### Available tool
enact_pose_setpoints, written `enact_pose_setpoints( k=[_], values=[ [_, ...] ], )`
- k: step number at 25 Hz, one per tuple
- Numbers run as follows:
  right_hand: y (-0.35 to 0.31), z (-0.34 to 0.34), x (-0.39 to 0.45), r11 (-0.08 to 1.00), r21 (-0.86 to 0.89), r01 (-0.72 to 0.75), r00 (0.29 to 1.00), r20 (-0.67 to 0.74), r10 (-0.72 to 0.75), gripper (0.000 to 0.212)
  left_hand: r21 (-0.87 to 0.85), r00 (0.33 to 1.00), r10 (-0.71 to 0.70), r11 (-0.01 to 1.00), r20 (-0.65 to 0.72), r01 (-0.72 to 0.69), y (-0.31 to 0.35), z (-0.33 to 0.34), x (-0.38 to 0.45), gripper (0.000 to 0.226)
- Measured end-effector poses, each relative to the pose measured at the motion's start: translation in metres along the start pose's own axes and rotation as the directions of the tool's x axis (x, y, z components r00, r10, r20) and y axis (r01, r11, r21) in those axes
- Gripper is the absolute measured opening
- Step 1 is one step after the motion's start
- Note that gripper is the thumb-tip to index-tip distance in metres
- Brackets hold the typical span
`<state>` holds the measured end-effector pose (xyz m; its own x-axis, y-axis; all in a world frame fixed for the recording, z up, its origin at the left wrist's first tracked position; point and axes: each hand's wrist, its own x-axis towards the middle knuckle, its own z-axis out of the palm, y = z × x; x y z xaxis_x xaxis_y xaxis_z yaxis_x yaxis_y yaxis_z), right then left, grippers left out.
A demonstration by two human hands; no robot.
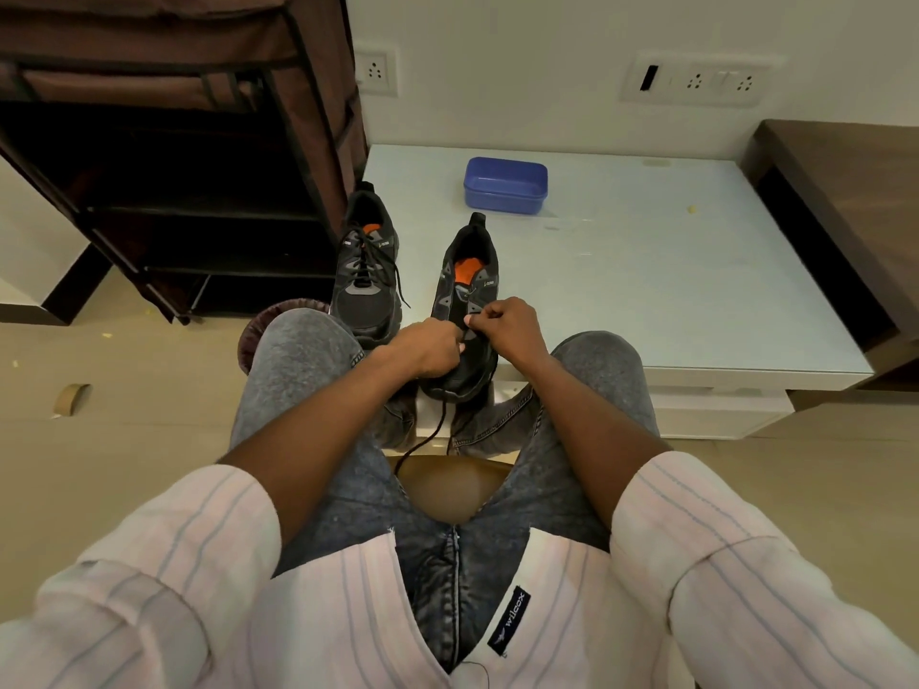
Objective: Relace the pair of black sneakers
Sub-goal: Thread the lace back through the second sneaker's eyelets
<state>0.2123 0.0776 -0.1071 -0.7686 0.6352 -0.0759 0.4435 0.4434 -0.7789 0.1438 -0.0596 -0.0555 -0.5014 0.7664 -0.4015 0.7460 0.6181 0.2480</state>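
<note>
Two black sneakers with orange insoles stand on a low white table [646, 271], toes toward me. The left sneaker [367, 276] is laced, its lace ends loose over the side. The right sneaker [465, 295] has bare upper eyelets and its toe hangs over the table's front edge. My left hand [425, 350] grips the black lace [422, 445] at the toe area, and a long end hangs down between my knees. My right hand [505, 325] pinches the lace at the lower eyelets. The fingers hide the lowest eyelets.
A blue lidded plastic box [505, 185] sits behind the sneakers on the table. A dark brown shoe rack [189, 191] stands at the left, a brown wooden cabinet [845, 206] at the right. A roll of tape [72, 399] lies on the floor at left.
</note>
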Motion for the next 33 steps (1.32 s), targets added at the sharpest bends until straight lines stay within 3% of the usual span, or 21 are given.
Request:
enact_pose_setpoints(
  k=[2, 4, 5, 6, 7, 9, 11, 12, 13, 15, 16, 18, 20, 22, 26, 30, 33],
  values=[
    [0.0, 0.002, 0.001, 1.0, -0.017, -0.005, 1.0, -0.007, 0.005, 0.034, -0.042, 0.966, 0.094, 0.995, 0.24, -0.086, 0.001, -0.005, -0.016, 0.024],
    [-0.001, 0.003, 0.001, 1.0, -0.03, -0.003, 1.0, -0.011, 0.002, 0.036, -0.072, 0.836, 0.11, 0.994, 0.538, -0.085, 0.004, -0.003, -0.038, 0.025],
    [-0.002, 0.003, 0.001, 1.0, -0.029, -0.002, 1.0, -0.007, 0.002, 0.036, -0.041, 0.77, 0.081, 0.997, 0.633, -0.071, 0.003, 0.0, -0.045, 0.022],
    [-0.003, 0.003, 0.001, 1.0, -0.028, -0.003, 1.0, -0.003, 0.003, 0.035, 0.029, 0.752, 0.03, 0.997, 0.659, -0.066, 0.0, 0.004, -0.047, 0.018],
    [-0.002, 0.002, 0.002, 1.0, -0.026, -0.006, 1.0, -0.001, 0.006, 0.035, 0.126, 0.789, -0.027, 0.99, 0.614, -0.063, -0.003, 0.005, -0.047, 0.017],
    [-0.002, 0.002, 0.002, 1.0, -0.019, -0.006, 1.0, -0.002, 0.006, 0.034, 0.366, 0.948, -0.108, 0.931, 0.299, -0.01, -0.011, -0.004, -0.047, 0.024],
    [0.0, 0.002, 0.002, 1.0, -0.013, 0.0, 1.0, -0.007, 0.0, 0.035, 0.466, 0.989, -0.138, 0.879, 0.044, 0.102, -0.02, -0.01, -0.042, 0.028],
    [0.001, 0.002, 0.001, 1.0, -0.011, 0.002, 1.0, -0.009, -0.002, 0.035, 0.447, 0.983, -0.175, 0.885, 0.058, 0.131, -0.022, -0.01, -0.039, 0.028],
    [0.001, 0.002, 0.001, 1.0, -0.008, 0.007, 1.0, -0.01, -0.007, 0.035, 0.379, 0.961, -0.228, 0.912, 0.155, 0.155, -0.024, -0.01, -0.035, 0.025],
    [0.001, 0.001, 0.001, 1.0, -0.007, 0.019, 1.0, -0.013, -0.019, 0.034, 0.097, 0.89, -0.277, 0.961, 0.363, 0.26, -0.022, -0.007, -0.027, 0.016],
    [0.001, 0.001, 0.001, 1.0, -0.004, 0.024, 1.0, -0.017, -0.025, 0.033, -0.083, 0.905, -0.241, 0.955, 0.352, 0.286, -0.019, -0.008, -0.024, 0.014],
    [0.001, 0.001, 0.002, 1.0, 0.007, 0.025, 0.999, -0.021, -0.025, 0.032, -0.307, 0.981, -0.169, 0.933, 0.095, 0.19, -0.013, -0.012, -0.012, 0.024],
    [0.002, 0.002, 0.002, 1.0, 0.003, 0.027, 0.999, -0.02, -0.027, 0.03, -0.198, 0.988, -0.125, 0.974, -0.091, 0.105, -0.006, -0.012, -0.004, 0.038],
    [0.002, 0.002, 0.002, 0.999, -0.016, 0.037, 0.999, -0.021, -0.038, 0.03, 0.01, 0.989, -0.076, 0.997, -0.129, 0.078, -0.002, -0.002, 0.003, 0.038],
    [0.004, 0.003, 0.003, 0.999, -0.032, 0.038, 0.999, -0.029, -0.039, 0.029, -0.042, 0.969, -0.009, 0.999, -0.246, -0.001, -0.008, 0.005, 0.01, 0.032],
    [0.004, 0.006, 0.005, 0.998, -0.049, 0.035, 0.999, -0.028, -0.036, 0.032, 0.008, 0.98, 0.053, 0.999, -0.192, -0.052, -0.016, 0.001, 0.014, 0.017],
    [0.003, 0.006, 0.005, 0.998, -0.052, 0.032, 0.999, -0.019, -0.033, 0.033, 0.034, 0.996, 0.061, 0.997, 0.065, -0.064, -0.013, -0.006, 0.011, 0.017]
  ],
)
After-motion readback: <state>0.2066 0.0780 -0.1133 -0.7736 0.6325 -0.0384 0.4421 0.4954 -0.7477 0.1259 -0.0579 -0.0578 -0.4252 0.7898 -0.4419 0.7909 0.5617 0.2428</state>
